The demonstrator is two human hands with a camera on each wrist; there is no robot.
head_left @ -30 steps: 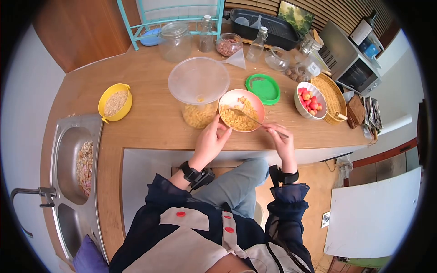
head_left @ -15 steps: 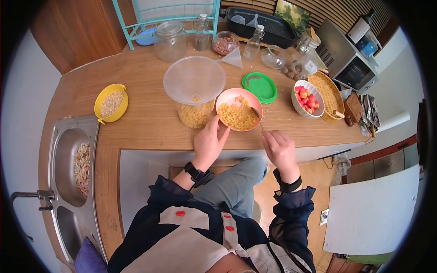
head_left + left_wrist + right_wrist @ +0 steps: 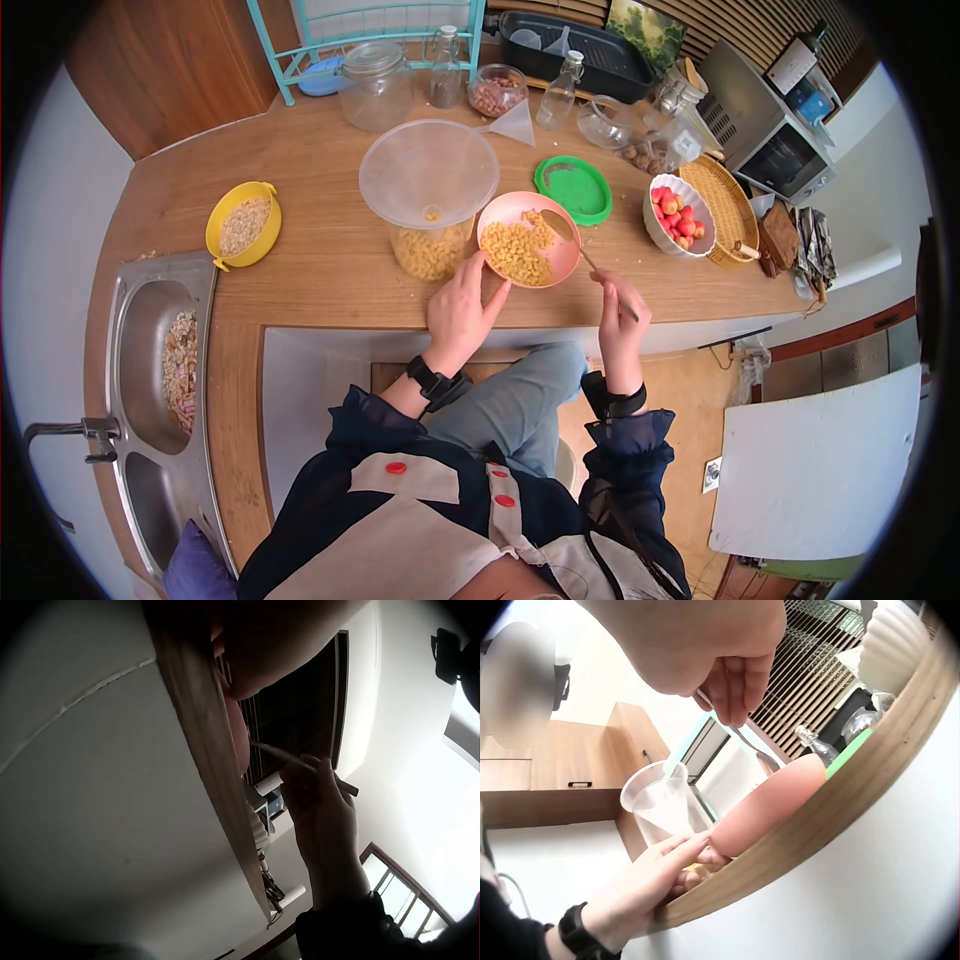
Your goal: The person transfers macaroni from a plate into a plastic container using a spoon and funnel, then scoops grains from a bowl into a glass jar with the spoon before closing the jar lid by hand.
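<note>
Head view: left hand [image 3: 460, 312] rests on the counter edge [image 3: 330, 300], fingers extended, fingertips touching the near rim of the pink bowl [image 3: 527, 240] of pasta pieces. Right hand [image 3: 620, 310] pinches the spoon [image 3: 572, 238] handle; spoon bowl sits beyond those fingers, over the pink bowl's far-right rim. Funnel-topped jar [image 3: 430, 215] stands just beyond the left fingertips.

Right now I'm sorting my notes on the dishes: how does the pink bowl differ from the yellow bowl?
The pink bowl holds yellow pasta pieces; the yellow bowl holds pale, finer flakes. The left hand touches the pink bowl and a spoon dips into it; the yellow bowl sits untouched near the sink. Both stand upright on the wooden counter.
</note>
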